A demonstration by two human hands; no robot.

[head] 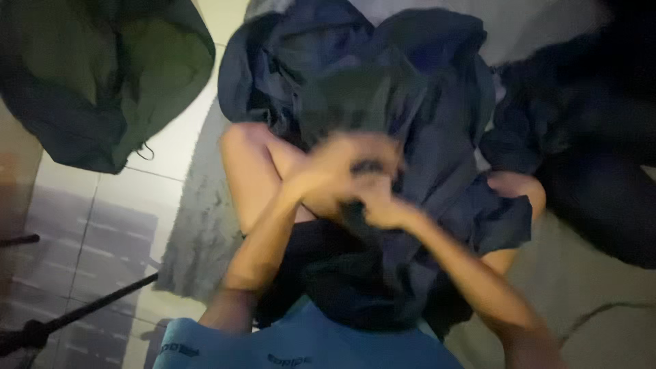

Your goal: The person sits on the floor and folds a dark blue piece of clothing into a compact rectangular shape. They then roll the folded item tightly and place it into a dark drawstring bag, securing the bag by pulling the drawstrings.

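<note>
Both hands, left hand (321, 171) and right hand (383, 205), clench the crumpled dark navy fabric garment (410, 102) (blurred); gripping firmly and evenly would likely serve best.

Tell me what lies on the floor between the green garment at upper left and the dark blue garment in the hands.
In the head view, pale floor tiles and the edge of a grey rug separate the green garment from the dark blue garment.
</note>
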